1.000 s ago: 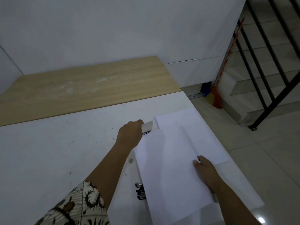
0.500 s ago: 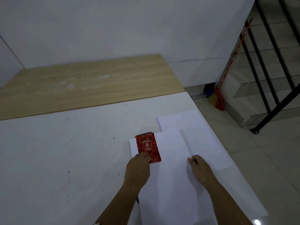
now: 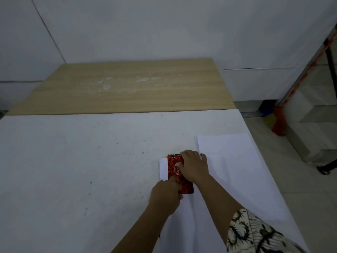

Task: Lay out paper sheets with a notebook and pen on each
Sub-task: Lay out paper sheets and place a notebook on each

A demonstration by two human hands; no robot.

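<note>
A small red spiral notebook (image 3: 172, 168) lies flat on a white paper sheet (image 3: 163, 168) near the right side of the white table (image 3: 82, 170). My left hand (image 3: 165, 197) touches the notebook's lower left part with its fingertips. My right hand (image 3: 194, 166) rests on its upper right part, fingers reaching the spiral edge, and covers some of the cover. A stack of white sheets (image 3: 225, 145) lies just to the right, partly under the sheet. No pen shows plainly.
A wooden tabletop (image 3: 127, 86) adjoins the far edge of the white table, against a white wall. The table's right edge drops to a tiled floor (image 3: 299, 189). A red-handled broom (image 3: 279, 123) and a black stair railing (image 3: 331, 57) stand at right.
The left hand brought the red notebook from the far side onto the sheet. The right hand left the sheet's right part and came onto the notebook. The view shifted left.
</note>
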